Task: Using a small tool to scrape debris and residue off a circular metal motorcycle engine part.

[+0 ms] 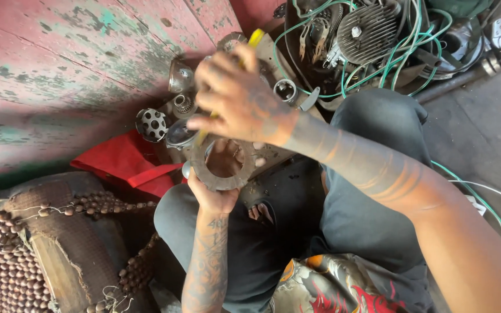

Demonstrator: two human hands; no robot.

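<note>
Over the lap, between raised knees: flat grey metal ring plate with a wide round hole (220, 168), gripped from beneath by left hand (215, 194), lifted clear of the floor. Right hand (239, 95) closed round yellow-handled tool (254, 39), tip at the ring's upper left edge. Seemingly mid-work: ring already apart from the dark engine casing (273, 156); loose toothed gear (152, 123), small coil spring (183, 104) lying just beyond.

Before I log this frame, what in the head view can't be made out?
- Yellow-handled tool: its shaft and tip are hidden by the right hand.
- Grey ring: the left hand's grip sits partly behind it; the fingers are covered.
- Small metal parts on the floor: partly blocked by the right hand.
- Finned engine part: tangled under green wires, cut by the top edge.
</note>
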